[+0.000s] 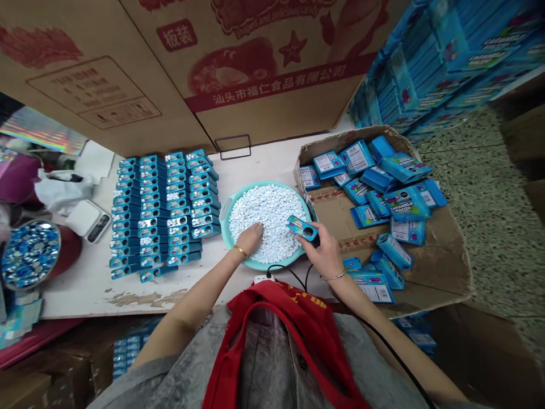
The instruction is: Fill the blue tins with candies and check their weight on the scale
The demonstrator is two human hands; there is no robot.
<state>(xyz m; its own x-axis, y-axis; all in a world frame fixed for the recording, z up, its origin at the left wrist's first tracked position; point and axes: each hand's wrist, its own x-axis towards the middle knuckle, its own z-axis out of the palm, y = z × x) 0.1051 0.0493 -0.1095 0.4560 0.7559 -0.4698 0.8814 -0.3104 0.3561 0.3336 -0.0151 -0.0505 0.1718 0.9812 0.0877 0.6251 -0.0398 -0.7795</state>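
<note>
A round turquoise basin point(227, 234) stands in front of me, filled with small white candies point(270, 213). My left hand point(250, 238) is down at the candies on the basin's near left side, its fingers drawn together; whatever they hold is hidden. Over the basin's right rim, my right hand point(326, 250) grips a small blue candy box point(302, 227) with its fingers wrapped around one end. The box is tilted, with a dark round opening in its face toward me.
Rows of similar blue boxes point(153, 213) stand on the white table to the left. A cut-down carton point(447, 255) with loose blue boxes lies right. Large cartons point(276, 119) wall off the back. A scale point(88, 220) and a tub of blue wrapped pieces point(32, 253) sit far left.
</note>
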